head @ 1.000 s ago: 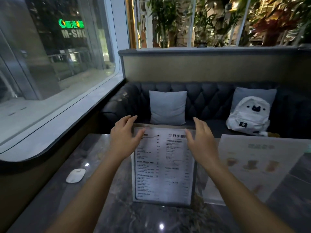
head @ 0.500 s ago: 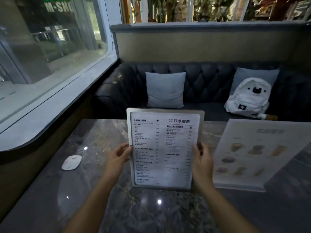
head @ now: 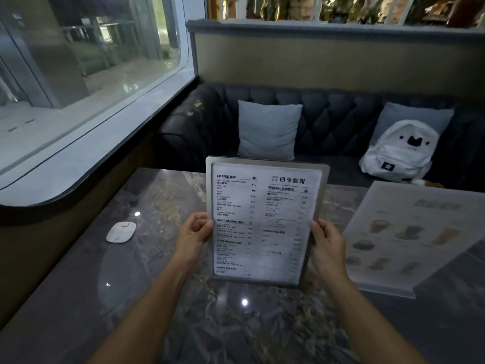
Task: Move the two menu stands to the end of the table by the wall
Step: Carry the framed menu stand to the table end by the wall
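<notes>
left hand (head: 193, 239) + right hand (head: 328, 244) grip clamped on menu stand (head: 265, 222) edges | grey frame, white printed sheet, upright

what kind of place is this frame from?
Most likely a café booth. The framed menu stand held by both hands lists coffee, fruit drinks and tea with prices; a second stand shows pictured drinks; a marble table faces a tufted sofa beside a large window.

Dark marble table (head: 78, 298), with a small white dish (head: 121, 231) near the window side, and a picture menu stand (head: 409, 240) at right.
</notes>
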The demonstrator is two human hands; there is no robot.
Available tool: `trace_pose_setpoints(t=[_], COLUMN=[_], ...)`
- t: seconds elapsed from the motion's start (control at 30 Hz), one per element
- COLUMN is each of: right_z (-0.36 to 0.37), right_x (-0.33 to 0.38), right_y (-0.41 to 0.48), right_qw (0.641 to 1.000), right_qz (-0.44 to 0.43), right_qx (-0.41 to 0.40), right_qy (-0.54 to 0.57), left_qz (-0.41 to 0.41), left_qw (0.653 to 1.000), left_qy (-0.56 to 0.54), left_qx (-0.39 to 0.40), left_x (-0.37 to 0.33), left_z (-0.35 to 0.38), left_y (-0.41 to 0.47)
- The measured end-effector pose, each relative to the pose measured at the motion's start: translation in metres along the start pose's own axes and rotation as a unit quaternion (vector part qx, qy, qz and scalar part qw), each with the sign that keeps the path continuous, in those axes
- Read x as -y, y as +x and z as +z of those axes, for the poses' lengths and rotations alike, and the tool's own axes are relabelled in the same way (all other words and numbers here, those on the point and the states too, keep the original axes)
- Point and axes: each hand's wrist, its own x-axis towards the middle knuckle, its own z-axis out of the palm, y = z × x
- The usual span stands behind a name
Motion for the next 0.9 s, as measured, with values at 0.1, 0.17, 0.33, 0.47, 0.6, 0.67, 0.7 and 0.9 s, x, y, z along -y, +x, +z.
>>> trace_pose_setpoints(t=[0.1, 0.17, 0.33, 0.47, 0.6, 0.67, 0.7, 0.9], right_z=[0.009, 0.021, 0.07, 0.115, 0.158, 0.178, 0.186, 0.233], right_x=[0.01, 0.017, 0.029, 0.03, 0.029, 0.028, 0.028, 0.025], right_y=[-0.007, -0.013, -0.036, -0.06, -0.09, -0.106, -0.113, -0.153], right_qw=[0.999, 0.998, 0.991, 0.979, 0.963, 0.952, 0.946, 0.902], right_qz=[-0.013, -0.019, -0.028, -0.046, -0.055, -0.048, -0.046, -0.042], right_qx=[0.03, 0.056, 0.131, 0.199, 0.263, 0.3, 0.321, 0.43], right_qy=[0.0, 0.004, 0.006, 0.005, 0.02, 0.021, 0.016, 0.016], left_qz=[0.015, 0.026, 0.062, 0.083, 0.089, 0.089, 0.087, 0.058], left_qw=[1.0, 0.999, 0.992, 0.976, 0.955, 0.944, 0.939, 0.905], left_qy=[-0.003, -0.001, 0.022, 0.046, 0.031, 0.015, 0.008, -0.008], left_qx=[-0.014, -0.027, -0.109, -0.199, -0.281, -0.316, -0.332, -0.422], left_x=[-0.003, -0.008, -0.02, -0.028, -0.036, -0.04, -0.042, -0.046], left_z=[-0.017, -0.032, -0.088, -0.136, -0.176, -0.19, -0.196, -0.224], left_y=[-0.013, -0.024, -0.062, -0.102, -0.145, -0.168, -0.18, -0.241])
